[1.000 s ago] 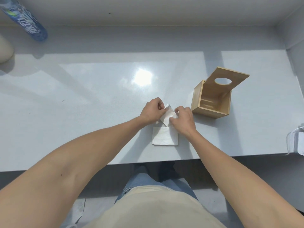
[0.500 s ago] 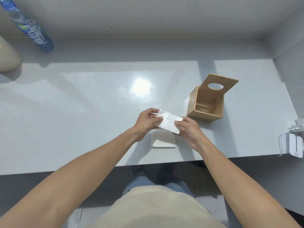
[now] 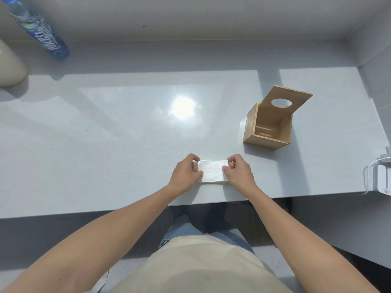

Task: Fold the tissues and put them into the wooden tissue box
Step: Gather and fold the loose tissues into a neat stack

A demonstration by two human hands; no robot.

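1. Your left hand [image 3: 186, 173] pinches the left end of the tissue [image 3: 212, 170], thumb and fingers closed on its edge.
2. Your right hand [image 3: 238, 173] does the same at the right end, fingers closed on that edge.
3. The tissue is stretched between your hands with its long axis running left to right, parallel to the near edge of the table [image 3: 105, 134].
4. It sits over the near part of the table, just ahead of the edge; a white layer shows along its near side at the table surface, and you cannot tell whether that is a separate stack.
5. The wooden tissue box [image 3: 267, 127] stands further away and to your right, well apart from the tissue, its opening facing you and its holed lid [image 3: 285, 100] tilted up and back.
6. A blue bottle [image 3: 41, 33] is at the far left.
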